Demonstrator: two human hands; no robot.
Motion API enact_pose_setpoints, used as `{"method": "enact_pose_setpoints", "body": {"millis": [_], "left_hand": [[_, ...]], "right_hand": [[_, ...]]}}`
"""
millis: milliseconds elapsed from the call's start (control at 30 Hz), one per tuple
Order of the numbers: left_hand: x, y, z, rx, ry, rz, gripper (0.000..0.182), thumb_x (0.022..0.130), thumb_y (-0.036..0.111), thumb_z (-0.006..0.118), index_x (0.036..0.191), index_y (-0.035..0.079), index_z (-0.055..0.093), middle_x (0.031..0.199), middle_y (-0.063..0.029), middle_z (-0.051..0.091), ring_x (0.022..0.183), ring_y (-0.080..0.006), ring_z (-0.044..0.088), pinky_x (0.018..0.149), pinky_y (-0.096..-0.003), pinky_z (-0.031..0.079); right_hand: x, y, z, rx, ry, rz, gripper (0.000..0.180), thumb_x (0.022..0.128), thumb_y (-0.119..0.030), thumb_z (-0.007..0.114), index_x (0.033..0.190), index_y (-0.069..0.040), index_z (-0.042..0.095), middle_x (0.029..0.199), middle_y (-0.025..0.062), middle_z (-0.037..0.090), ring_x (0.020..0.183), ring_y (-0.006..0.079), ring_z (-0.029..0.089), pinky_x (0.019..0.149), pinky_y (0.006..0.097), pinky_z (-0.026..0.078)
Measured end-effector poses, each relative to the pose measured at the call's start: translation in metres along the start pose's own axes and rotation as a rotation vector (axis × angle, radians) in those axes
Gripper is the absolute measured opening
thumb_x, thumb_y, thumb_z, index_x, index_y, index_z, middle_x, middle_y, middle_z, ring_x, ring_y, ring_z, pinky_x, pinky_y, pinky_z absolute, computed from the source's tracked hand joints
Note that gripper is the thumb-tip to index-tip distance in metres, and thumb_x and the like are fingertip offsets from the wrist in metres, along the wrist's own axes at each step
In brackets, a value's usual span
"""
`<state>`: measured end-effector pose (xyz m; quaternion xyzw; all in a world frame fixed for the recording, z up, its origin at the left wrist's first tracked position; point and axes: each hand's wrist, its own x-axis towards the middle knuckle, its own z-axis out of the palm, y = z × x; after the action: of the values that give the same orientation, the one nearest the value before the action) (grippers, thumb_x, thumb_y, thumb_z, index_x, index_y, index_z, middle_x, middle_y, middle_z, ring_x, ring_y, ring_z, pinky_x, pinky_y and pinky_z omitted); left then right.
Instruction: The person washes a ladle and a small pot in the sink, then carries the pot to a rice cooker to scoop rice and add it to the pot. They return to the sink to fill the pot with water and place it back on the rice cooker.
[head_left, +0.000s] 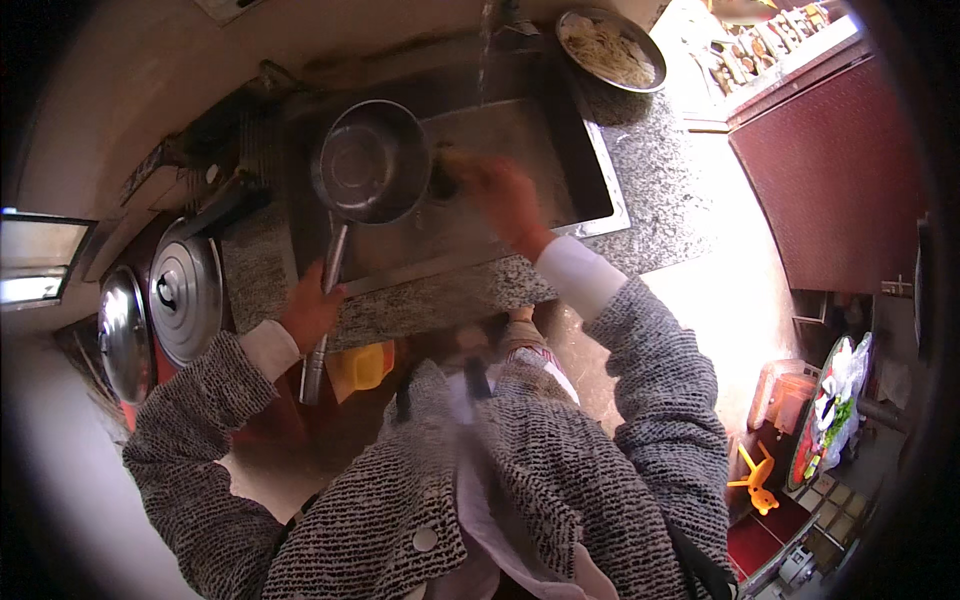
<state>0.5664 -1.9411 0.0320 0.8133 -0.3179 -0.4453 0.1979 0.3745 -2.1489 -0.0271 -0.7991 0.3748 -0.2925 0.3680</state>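
My left hand (311, 307) grips the long metal handle of a saucepan (375, 161), held over the left part of a metal sink (517, 142). The pan's open top faces the camera, and no food shows inside. To the right of the pan, my right hand (502, 199) is over the sink, blurred, with its fingers pointing left. Whether it holds something small is unclear. A dark round shape (442, 180) lies between its fingertips and the pan. A thin stream of water (485, 52) falls into the sink at the back.
A bowl of pale, noodle-like food (609, 52) stands on the speckled stone counter (660, 187) at the sink's back right corner. Two metal lids (184, 292) stand upright at left. A yellow container (367, 365) sits below the counter. A laden tray (829, 412) is far right.
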Motion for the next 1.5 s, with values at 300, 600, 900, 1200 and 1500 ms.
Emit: {"method": "enact_pose_setpoints", "body": {"millis": [300, 600, 900, 1200, 1500], "left_hand": [[-0.002, 0.076, 0.058, -0.206, -0.115, -0.072, 0.054, 0.081, 0.016, 0.046, 0.124, 0.002, 0.017, 0.063, -0.0055, 0.044, 0.047, -0.0096, 0.042, 0.04, -0.0249, 0.038], [0.025, 0.071, 0.071, 0.013, 0.044, 0.08, 0.052, 0.078, 0.015, 0.049, 0.119, -0.005, 0.024, 0.089, -0.0186, 0.05, 0.073, -0.0217, 0.052, 0.065, -0.0308, 0.042], [0.019, 0.094, 0.078, -0.097, -0.188, -0.148, 0.049, 0.078, 0.013, 0.048, 0.118, -0.002, 0.025, 0.066, -0.0097, 0.049, 0.046, -0.0123, 0.046, 0.041, -0.0257, 0.04], [0.028, 0.131, 0.062, -0.129, -0.42, -0.208, 0.051, 0.081, 0.009, 0.043, 0.125, 0.004, 0.017, 0.062, -0.003, 0.042, 0.044, -0.0076, 0.039, 0.038, -0.024, 0.037], [0.028, 0.113, 0.073, -0.19, -0.259, -0.132, 0.045, 0.079, 0.008, 0.046, 0.119, 0.002, 0.025, 0.057, -0.0018, 0.04, 0.04, -0.007, 0.039, 0.035, -0.023, 0.034]], "right_hand": [[0.047, 0.026, 0.043, -0.625, -0.268, -0.384, 0.034, 0.072, -0.015, 0.046, 0.107, -0.017, 0.047, 0.093, 0.0093, 0.055, 0.087, 0.0248, 0.05, 0.071, 0.0381, 0.041], [0.044, 0.051, 0.023, 0.209, -0.769, -0.126, 0.04, 0.077, -0.03, 0.045, 0.115, -0.016, 0.041, 0.114, 0.013, 0.043, 0.1, 0.0295, 0.044, 0.084, 0.0385, 0.036], [0.078, 0.121, -0.011, -0.244, -0.43, -0.436, 0.041, 0.072, -0.022, 0.05, 0.112, -0.011, 0.043, 0.111, 0.007, 0.045, 0.105, 0.0234, 0.04, 0.088, 0.0307, 0.034], [0.11, 0.123, -0.002, -0.509, -0.369, -0.72, 0.045, 0.07, -0.01, 0.048, 0.115, -0.013, 0.039, 0.12, 0.0005, 0.036, 0.108, 0.0199, 0.038, 0.087, 0.0279, 0.036], [0.05, 0.088, 0.012, -0.466, -1.148, -0.206, 0.034, 0.07, -0.003, 0.043, 0.104, -0.002, 0.048, 0.097, 0.0169, 0.053, 0.077, 0.0314, 0.055, 0.067, 0.0358, 0.046]]}}
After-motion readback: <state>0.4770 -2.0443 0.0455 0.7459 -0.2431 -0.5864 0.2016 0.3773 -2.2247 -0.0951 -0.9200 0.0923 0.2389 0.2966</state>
